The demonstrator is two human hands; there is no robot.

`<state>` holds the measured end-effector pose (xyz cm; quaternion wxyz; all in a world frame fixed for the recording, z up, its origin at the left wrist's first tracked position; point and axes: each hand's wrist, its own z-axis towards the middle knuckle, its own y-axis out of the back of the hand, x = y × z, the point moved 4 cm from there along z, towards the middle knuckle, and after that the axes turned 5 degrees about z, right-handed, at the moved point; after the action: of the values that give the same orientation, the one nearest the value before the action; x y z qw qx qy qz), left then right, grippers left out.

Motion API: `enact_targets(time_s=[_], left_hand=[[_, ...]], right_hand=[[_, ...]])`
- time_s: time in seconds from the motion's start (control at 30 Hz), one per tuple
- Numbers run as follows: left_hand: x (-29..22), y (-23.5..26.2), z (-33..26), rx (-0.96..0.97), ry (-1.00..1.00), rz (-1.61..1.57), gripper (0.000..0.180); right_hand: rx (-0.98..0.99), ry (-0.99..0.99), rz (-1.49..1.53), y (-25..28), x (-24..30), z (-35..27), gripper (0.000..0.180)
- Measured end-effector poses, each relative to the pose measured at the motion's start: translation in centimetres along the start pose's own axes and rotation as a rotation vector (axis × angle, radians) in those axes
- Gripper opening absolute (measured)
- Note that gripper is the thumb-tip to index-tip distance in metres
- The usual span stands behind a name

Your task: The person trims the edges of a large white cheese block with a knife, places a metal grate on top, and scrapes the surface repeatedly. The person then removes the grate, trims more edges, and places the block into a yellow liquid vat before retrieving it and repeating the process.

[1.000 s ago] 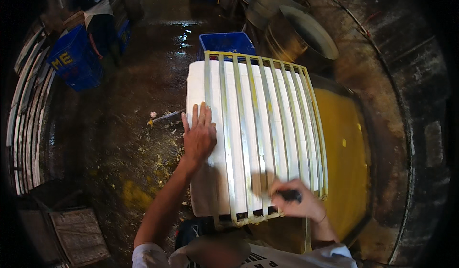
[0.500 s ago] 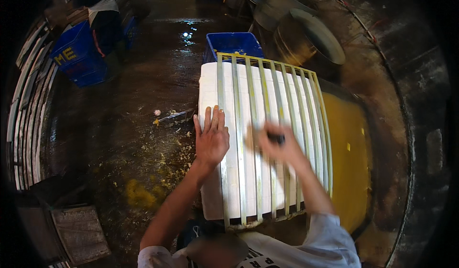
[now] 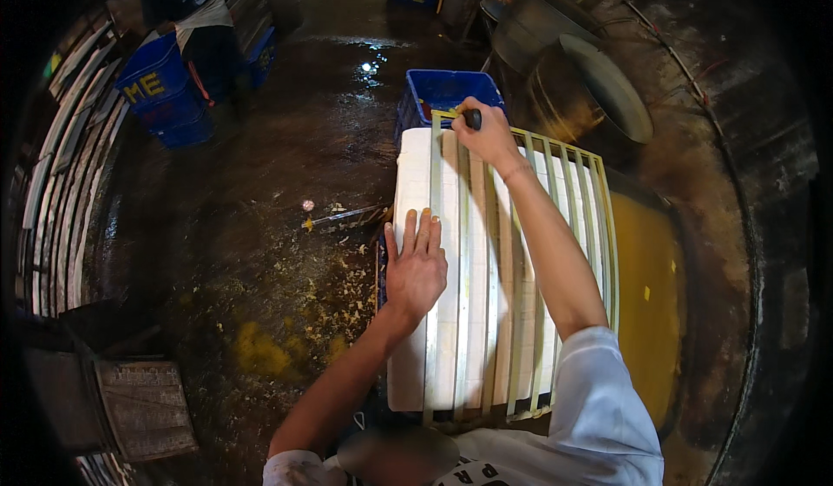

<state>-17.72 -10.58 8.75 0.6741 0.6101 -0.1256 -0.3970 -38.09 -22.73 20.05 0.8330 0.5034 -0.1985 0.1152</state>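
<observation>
A large white slab [image 3: 411, 169], marked with faint grid lines, lies in front of me. Across it rests a slatted frame [image 3: 431, 338] of narrow yellowish-grey strips. My left hand [image 3: 418, 269] is flat on the slab's left part, fingers stretched out and reaching the first slat. At the far edge, my right hand [image 3: 486, 139] grips a black-handled tool [image 3: 473, 119] near the frame's far left corner. The tool's working end is hidden. My right forearm passes over the slats and casts a shadow on them.
A blue bin [image 3: 451, 82] stands just beyond the slab. To the right are a yellow-brown surface [image 3: 646, 338] and a large round metal vessel [image 3: 599, 87]. Another person [image 3: 204, 35] is by a blue bin [image 3: 165, 95] at far left. Yellow scraps litter the wet floor [image 3: 286, 260].
My right hand has moved from mid-slab to the far edge, still gripping the black-handled tool. The left hand stays flat on the slab. The whole view has shifted slightly.
</observation>
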Motion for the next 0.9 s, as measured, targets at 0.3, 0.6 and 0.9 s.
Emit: enact_targets(time_s=[0.3,0.6,0.9], left_hand=[[3.6,-0.1,-0.4,-0.052,0.061,-0.019,0.054],[5.3,0.1,-0.9,0.003,0.047,0.088,0.058],[2.2,1.0,-1.9,-0.023,0.090,-0.133,0.064]], right_hand=[[0.495,-0.301,0.634,4.7,14.0,-23.6,0.011],[0.428,-0.142,0.706,7.3,16.6,-17.6,0.011],[0.103,0.137,0.003,-6.5,4.4,1.9,0.036]])
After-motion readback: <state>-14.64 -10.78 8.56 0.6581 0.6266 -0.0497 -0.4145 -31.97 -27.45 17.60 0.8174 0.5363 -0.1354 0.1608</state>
